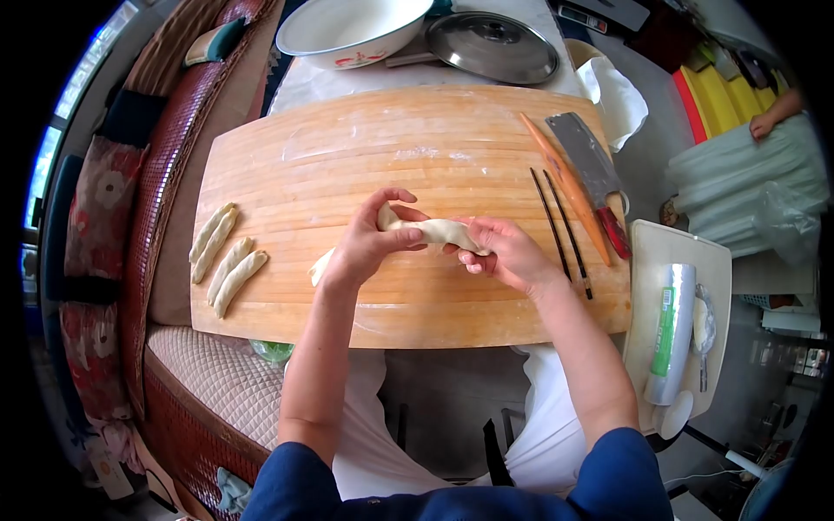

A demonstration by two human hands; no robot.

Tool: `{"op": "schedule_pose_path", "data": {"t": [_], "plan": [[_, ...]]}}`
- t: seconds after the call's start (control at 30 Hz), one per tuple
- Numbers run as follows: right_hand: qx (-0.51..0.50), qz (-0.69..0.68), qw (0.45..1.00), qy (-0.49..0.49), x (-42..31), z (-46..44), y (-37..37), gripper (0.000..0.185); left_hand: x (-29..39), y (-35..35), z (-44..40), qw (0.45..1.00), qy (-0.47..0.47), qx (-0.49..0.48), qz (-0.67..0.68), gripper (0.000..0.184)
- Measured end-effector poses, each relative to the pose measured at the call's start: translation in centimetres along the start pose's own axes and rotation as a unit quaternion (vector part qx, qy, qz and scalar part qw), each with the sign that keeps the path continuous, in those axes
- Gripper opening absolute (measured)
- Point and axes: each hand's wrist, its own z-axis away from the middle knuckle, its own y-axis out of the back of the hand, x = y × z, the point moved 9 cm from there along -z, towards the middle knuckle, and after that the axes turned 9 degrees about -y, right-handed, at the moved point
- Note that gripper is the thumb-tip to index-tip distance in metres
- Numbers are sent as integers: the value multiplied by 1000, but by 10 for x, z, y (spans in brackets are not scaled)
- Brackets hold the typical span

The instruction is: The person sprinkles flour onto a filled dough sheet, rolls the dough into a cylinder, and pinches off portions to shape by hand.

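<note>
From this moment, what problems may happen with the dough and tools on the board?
The dough between the left hand and right hand might tear if pulled too hard. The tapered rolling pin lies loose and could roll into the chopsticks. The cleaver lies uncovered near the right edge of the board, so a careless reach might mean a cut.

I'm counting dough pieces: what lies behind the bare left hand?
A pale dough end shows against the light-brown wooden board; the left hand covers the rest.
</note>
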Motion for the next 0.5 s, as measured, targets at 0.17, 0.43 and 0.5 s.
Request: {"op": "schedule_pose_path", "data": {"t": [0.17,0.43,0.5], "plan": [[119,282,939,158,-19,8,8,24,-14,12,2,994,48,68,66,28],[163,307,896,277,-36,23,7,27,-48,23,7,976,124,130,125,15],[150,247,931,222,-29,13,20,27,-40,11,10,981,136,124,68,17]]}}
